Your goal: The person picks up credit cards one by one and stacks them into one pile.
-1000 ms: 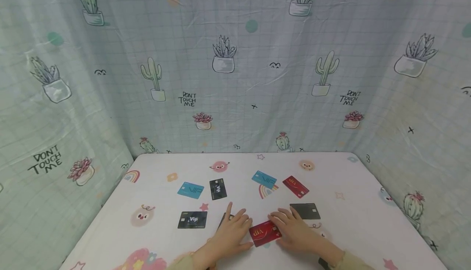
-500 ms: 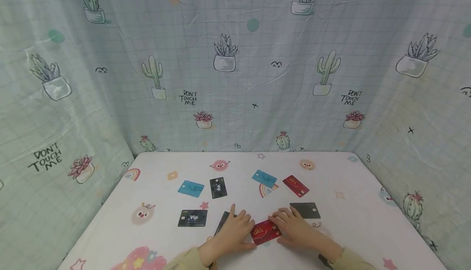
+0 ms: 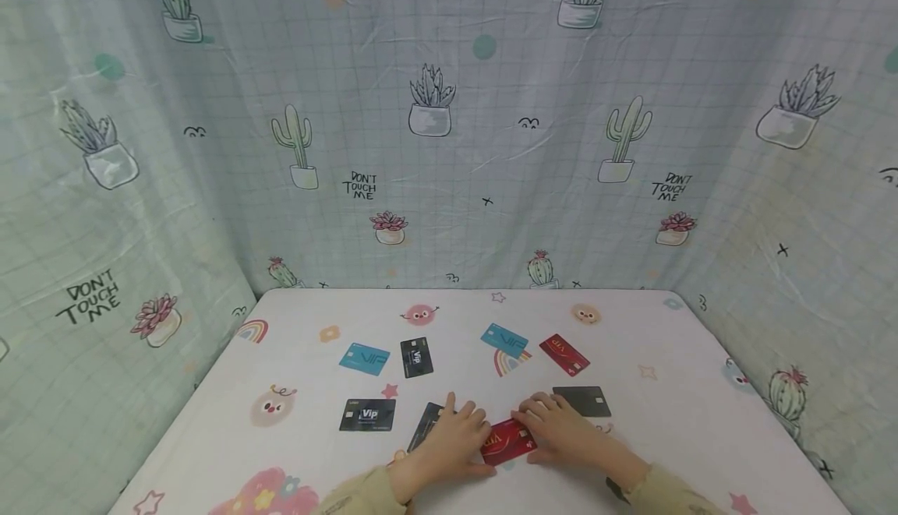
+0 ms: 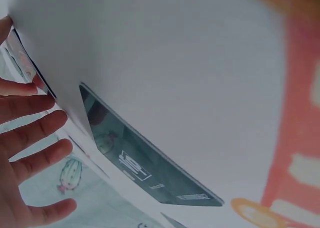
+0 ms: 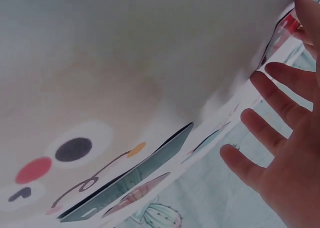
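A red VIP card (image 3: pixel 508 442) lies near the front of the table, between the two hands. My left hand (image 3: pixel 452 441) holds its left end, with thumb and fingers at opposite long edges. At the other end, my right hand (image 3: pixel 561 437) pinches the card between thumb below and fingers above. Partly under the left hand lies a black card (image 3: pixel 424 425), also seen in the left wrist view as a dark Vip card (image 4: pixel 135 160). Just beyond the right hand is a dark card (image 3: pixel 585 400) with a chip. The palms hide parts of these cards.
Farther back lie a blue card (image 3: pixel 365 358), an upright black Vip card (image 3: pixel 417 358), another blue card (image 3: pixel 503 340) and a second red card (image 3: pixel 564 354). A black Vip card (image 3: pixel 368 414) is at left. Another dark thing (image 3: pixel 616 488) shows under the right wrist.
My left hand has shifted right, uncovering more of the black card beside it. The red card's left end has moved slightly right and back. The right hand stays nearly in place.
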Demonstrator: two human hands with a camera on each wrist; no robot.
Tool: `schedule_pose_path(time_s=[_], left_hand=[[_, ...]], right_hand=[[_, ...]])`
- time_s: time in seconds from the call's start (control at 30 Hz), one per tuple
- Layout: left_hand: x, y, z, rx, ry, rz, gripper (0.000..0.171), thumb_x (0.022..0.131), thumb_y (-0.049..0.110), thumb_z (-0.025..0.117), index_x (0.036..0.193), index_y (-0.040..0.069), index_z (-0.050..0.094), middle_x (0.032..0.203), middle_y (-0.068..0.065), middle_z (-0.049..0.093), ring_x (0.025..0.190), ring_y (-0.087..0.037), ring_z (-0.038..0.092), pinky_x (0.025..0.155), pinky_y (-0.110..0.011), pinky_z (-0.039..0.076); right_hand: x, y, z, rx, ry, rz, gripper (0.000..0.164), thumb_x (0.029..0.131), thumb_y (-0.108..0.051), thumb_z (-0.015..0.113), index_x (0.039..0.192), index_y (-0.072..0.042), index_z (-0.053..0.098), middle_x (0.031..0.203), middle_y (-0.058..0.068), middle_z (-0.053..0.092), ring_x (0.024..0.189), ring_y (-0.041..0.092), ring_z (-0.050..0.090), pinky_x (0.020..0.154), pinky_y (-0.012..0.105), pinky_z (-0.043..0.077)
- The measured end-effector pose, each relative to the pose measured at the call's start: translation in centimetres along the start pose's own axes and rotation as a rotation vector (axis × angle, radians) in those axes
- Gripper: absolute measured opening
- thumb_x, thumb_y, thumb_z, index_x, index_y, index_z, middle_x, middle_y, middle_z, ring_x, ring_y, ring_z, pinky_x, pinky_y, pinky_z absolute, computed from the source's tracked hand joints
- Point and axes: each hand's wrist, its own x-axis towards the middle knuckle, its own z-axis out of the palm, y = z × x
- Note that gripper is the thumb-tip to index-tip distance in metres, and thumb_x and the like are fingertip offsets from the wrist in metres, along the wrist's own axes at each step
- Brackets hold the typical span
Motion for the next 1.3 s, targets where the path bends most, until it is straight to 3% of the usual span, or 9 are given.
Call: schedule_pose_path(time_s=[0.4,0.7,1.0,1.3], left_hand=[[0.2,0.3,0.2,0.035,0.026,0.015,0.053,0.073,0.065,0.052,0.105,0.023,0.059,0.099,0.007,0.060,0.097,-0.010,0.052,0.094,-0.049,0.039],[0.2,0.7,0.4,0.129,0.118,0.029,0.055,0.068,0.068,0.053,0.099,0.023,0.060,0.092,0.008,0.060,0.091,-0.008,0.053,0.094,-0.047,0.040],[0.6,1.3,0.5,0.215,0.055,-0.010,0.062,0.065,0.070,0.048,0.102,0.023,0.060,0.094,0.006,0.059,0.092,-0.009,0.050,0.094,-0.047,0.040],[0.4,1.6,0.2,0.287,0.086,-0.014,0.062,0.064,0.071,0.048,0.100,0.022,0.061,0.093,0.006,0.059,0.090,-0.010,0.049,0.091,-0.047,0.041]], right_hand=[[1.0,0.2,0.1,-0.111,0.027,-0.037,0.062,0.068,-0.056,0.063,0.116,-0.018,0.053,0.114,-0.002,0.054,0.107,0.019,0.047,0.091,0.044,0.043],[1.5,0.5,0.5,-0.084,0.009,-0.030,0.062,0.066,-0.058,0.063,0.113,-0.018,0.054,0.112,-0.002,0.054,0.105,0.019,0.046,0.091,0.044,0.042],[1.6,0.3,0.4,-0.086,0.025,-0.037,0.061,0.065,-0.056,0.065,0.110,-0.017,0.055,0.109,-0.001,0.054,0.103,0.018,0.045,0.089,0.043,0.044],[1.7,0.4,0.7,-0.107,0.036,-0.031,0.060,0.064,-0.058,0.064,0.107,-0.017,0.055,0.106,-0.002,0.054,0.099,0.017,0.045,0.088,0.043,0.044]])
